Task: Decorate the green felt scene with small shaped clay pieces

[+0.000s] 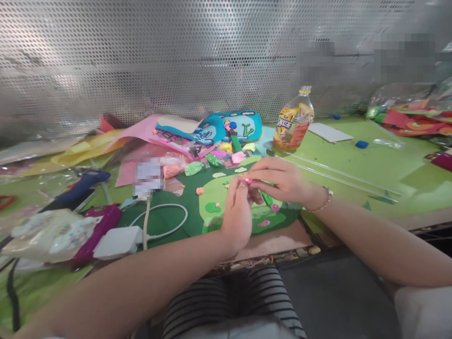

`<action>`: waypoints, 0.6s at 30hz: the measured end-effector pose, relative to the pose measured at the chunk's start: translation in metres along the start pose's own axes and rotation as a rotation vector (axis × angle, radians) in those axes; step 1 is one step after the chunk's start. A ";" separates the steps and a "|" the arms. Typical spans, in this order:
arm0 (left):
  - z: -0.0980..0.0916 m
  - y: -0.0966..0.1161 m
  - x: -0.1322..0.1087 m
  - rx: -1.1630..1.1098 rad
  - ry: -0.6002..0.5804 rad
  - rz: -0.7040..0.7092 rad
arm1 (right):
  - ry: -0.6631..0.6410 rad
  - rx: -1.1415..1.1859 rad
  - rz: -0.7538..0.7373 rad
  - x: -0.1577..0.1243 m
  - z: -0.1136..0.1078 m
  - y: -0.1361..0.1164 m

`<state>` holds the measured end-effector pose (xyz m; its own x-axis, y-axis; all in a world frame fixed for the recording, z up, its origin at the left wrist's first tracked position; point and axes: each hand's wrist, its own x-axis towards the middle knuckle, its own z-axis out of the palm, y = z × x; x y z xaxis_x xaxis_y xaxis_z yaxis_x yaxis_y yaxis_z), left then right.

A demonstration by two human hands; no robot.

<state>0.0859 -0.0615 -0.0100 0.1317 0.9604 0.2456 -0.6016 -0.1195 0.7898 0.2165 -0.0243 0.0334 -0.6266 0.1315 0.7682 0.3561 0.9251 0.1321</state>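
Note:
Both hands meet over a green felt board (165,221) with light green patches and small pink flowers. My left hand (237,212) is raised with its fingers pinched together at the top. My right hand (282,181), with a bracelet on the wrist, comes in from the right and pinches a tiny pink and yellow clay piece (246,180) against the left fingertips. Small bags of coloured clay (193,168) lie behind the board.
A plastic bottle (294,123) with an orange label stands at the back. Pink and yellow sheets (141,136) and a blue cartoon case (243,125) lie behind. A white charger (118,242) with cable, a glue gun (83,183) and a plastic bag (45,235) sit left. A perforated metal wall stands behind.

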 end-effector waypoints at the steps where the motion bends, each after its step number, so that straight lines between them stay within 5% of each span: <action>1: 0.000 0.000 0.000 -0.001 -0.001 -0.001 | -0.001 0.000 0.000 0.000 0.000 0.000; 18: -0.001 -0.001 0.000 -0.038 -0.010 0.007 | -0.020 -0.023 0.026 0.000 -0.001 -0.001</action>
<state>0.0856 -0.0609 -0.0113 0.1353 0.9571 0.2564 -0.6320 -0.1159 0.7662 0.2169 -0.0252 0.0335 -0.6302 0.1627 0.7592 0.3881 0.9129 0.1266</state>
